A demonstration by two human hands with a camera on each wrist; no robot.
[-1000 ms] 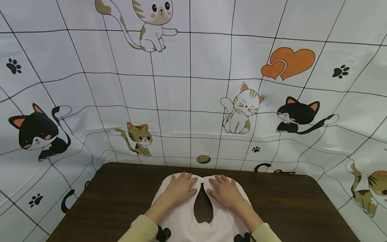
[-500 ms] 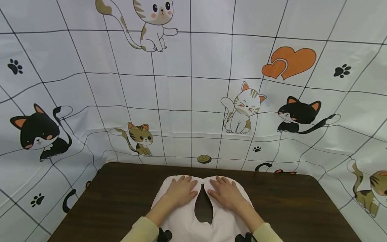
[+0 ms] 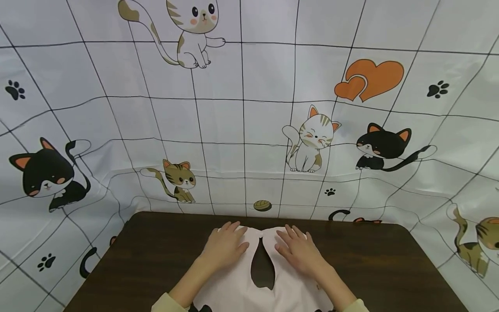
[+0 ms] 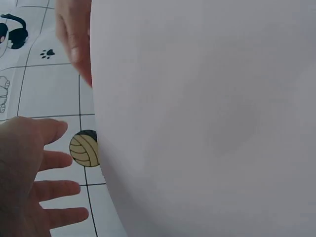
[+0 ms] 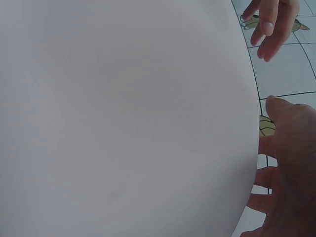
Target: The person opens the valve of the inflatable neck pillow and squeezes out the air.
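Observation:
A pale pink, bib-like cloth piece [image 3: 262,299] lies on the dark wooden table, its teardrop opening in the middle and its two rounded ends meeting at the far side. Over its left part is my left hand [image 3: 225,246], palm down with straight, spread fingers. My right hand [image 3: 299,249] is over the right part in the same way. Neither hand grips anything. In the left wrist view a plain pale surface [image 4: 207,118] fills most of the picture, with a gap between it and the left fingers [image 4: 64,190]. The right fingers [image 5: 266,175] meet the pale surface's edge in the right wrist view.
Dark brown table [image 3: 370,264] extends to both sides of the cloth piece. Behind and around it hangs a white gridded curtain [image 3: 269,121] printed with cats, hearts and paw marks. Dark shapes [image 3: 204,308] show at the bottom edge near the left wrist.
Both hands have moved apart, the left one leftward and the right one slightly rightward, with fingers more spread. The cloth piece lies almost the same. The head view has shifted slightly.

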